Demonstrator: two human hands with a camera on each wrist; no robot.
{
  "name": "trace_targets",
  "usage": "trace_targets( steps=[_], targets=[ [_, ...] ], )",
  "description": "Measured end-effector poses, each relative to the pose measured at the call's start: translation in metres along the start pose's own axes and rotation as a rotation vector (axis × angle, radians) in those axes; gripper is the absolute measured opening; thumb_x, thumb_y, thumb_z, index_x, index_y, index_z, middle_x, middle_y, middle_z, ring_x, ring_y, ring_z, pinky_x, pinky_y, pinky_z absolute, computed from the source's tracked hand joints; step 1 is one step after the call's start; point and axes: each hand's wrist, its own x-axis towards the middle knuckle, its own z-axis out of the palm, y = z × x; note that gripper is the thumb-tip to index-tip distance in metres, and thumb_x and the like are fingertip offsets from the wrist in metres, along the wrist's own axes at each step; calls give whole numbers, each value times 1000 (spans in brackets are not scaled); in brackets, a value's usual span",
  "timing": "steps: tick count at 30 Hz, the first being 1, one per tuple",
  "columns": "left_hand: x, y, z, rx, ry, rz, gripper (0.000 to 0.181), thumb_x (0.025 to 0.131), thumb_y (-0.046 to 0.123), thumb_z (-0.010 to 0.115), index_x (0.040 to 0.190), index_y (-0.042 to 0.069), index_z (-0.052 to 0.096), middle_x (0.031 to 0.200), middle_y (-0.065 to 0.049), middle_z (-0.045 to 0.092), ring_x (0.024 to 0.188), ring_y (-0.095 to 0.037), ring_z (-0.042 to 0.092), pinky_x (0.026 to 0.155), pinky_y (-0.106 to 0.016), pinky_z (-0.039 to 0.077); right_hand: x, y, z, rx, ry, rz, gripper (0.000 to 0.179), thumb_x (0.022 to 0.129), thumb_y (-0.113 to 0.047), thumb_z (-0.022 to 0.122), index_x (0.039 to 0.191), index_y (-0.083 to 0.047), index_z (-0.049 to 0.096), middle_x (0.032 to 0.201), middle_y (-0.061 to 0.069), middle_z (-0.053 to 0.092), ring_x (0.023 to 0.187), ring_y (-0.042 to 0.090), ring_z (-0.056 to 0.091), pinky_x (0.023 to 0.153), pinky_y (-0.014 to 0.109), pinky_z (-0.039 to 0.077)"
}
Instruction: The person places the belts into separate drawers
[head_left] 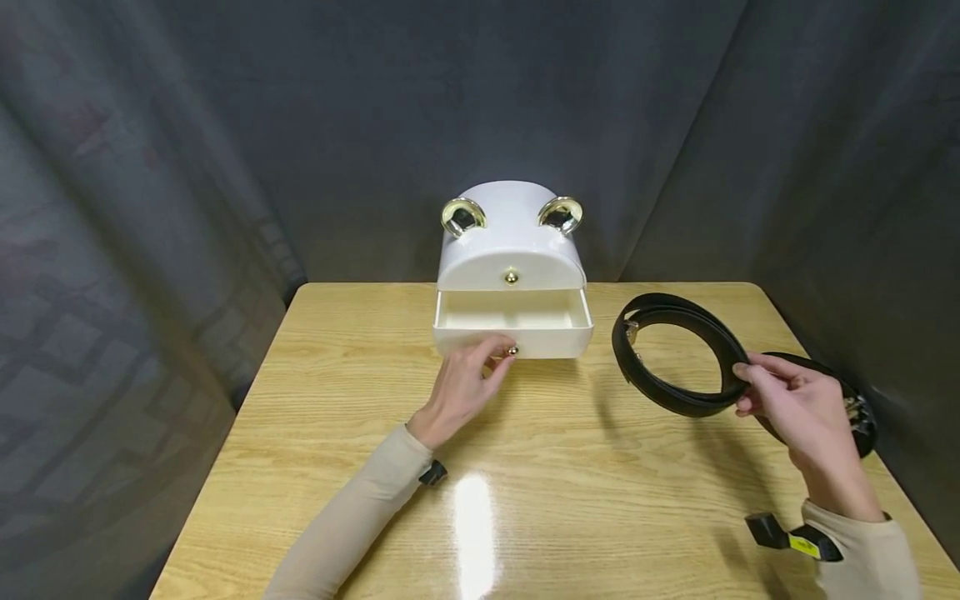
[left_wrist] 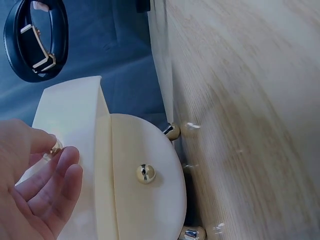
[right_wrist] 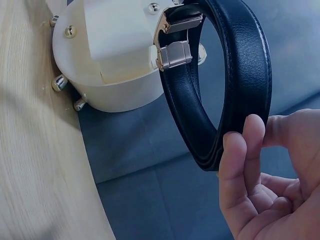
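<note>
A white rounded box [head_left: 513, 212] with gold round trims stands at the back of the table, its lower drawer [head_left: 551, 343] pulled out and showing a bare inside. My left hand [head_left: 468, 379] pinches the gold drawer knob [head_left: 513, 351] between thumb and fingertips; the left wrist view shows the knob [left_wrist: 56, 147] partly behind the fingers. Up off the table, my right hand [head_left: 806, 408] pinches a coiled black leather belt [head_left: 678, 404] at its right side. In the right wrist view its metal buckle [right_wrist: 175, 54] faces the box.
Another coiled black belt [head_left: 862, 429] lies at the table's right edge, partly hidden behind my right hand. A second gold knob [head_left: 512, 277] sits on the upper front of the box. Dark curtains [head_left: 360, 142] hang around the wooden table [head_left: 337, 358].
</note>
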Motion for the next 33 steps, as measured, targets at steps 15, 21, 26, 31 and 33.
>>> trace_targets(
  steps=[15, 21, 26, 31, 33],
  targets=[
    [-8, 2, 0, -3, 22, 19, 19, 100, 8, 73, 118, 4, 72, 100, -12, 82, 71, -16, 75, 64, -23, 61, -1, -5, 3, -24, -10, 1, 57, 105, -23, 65, 148, 11, 51, 84, -30, 68, 59, 6, 69, 63, 15, 59],
    [-9, 3, 1, -21, 25, 25, 18, 99, 6, 73, 117, 3, 72, 101, -14, 82, 70, -19, 75, 62, -32, 63, 0, -7, 5, -57, -17, -19, 61, 105, -28, 64, 149, 13, 51, 86, -31, 64, 60, 5, 68, 64, 15, 59],
    [-11, 5, 1, -11, 21, 30, 20, 98, 6, 74, 118, 3, 72, 100, -14, 82, 69, -17, 75, 62, -27, 62, 1, -8, 6, -29, -22, -30, 46, 104, -28, 67, 141, 0, 62, 87, -28, 67, 60, 5, 68, 64, 15, 59],
    [-13, 5, -1, 33, 40, 36, 23, 99, 12, 75, 121, 6, 72, 86, -7, 81, 60, -11, 70, 56, -12, 52, 2, -10, 9, 14, -26, -58, 24, 103, -23, 69, 127, -16, 69, 83, -25, 72, 57, 6, 68, 61, 18, 60],
    [-13, 3, -4, 56, 77, 48, 24, 98, 15, 76, 120, 7, 73, 78, -4, 79, 56, -8, 68, 53, -10, 48, 2, -12, 12, 3, -38, -76, 30, 104, -22, 68, 130, -9, 68, 82, -24, 71, 56, 7, 67, 60, 19, 60]
  ],
)
